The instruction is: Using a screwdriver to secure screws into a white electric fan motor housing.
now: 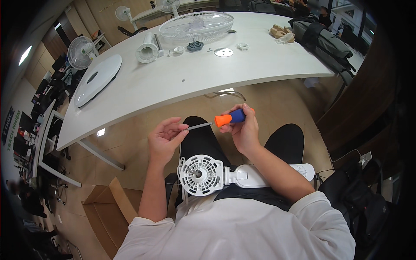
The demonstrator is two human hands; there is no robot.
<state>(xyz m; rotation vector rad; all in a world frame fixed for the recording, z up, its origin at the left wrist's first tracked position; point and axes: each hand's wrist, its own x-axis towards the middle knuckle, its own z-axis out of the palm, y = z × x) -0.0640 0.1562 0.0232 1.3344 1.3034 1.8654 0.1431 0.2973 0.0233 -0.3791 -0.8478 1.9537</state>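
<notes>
Above my lap, my right hand [246,135] is closed around the orange and blue handle of a screwdriver [223,120]. Its metal shaft points left, and the thumb and fingertips of my left hand [164,141] pinch it at the tip. Whether a small piece sits between those fingertips as well, I cannot tell. Across my thighs lies a white fan motor unit [212,177], its round slotted housing and centre shaft to the left and its neck running right, partly under my right forearm. A cable hangs from its left side.
On the white table [260,65] ahead are a fan grille [196,25], a round base [99,80], a white tube [147,53], a dark grey knob-like part [195,45], a metal disc [223,52] and a grey bag [323,43]. An open cardboard box [104,212] stands at lower left.
</notes>
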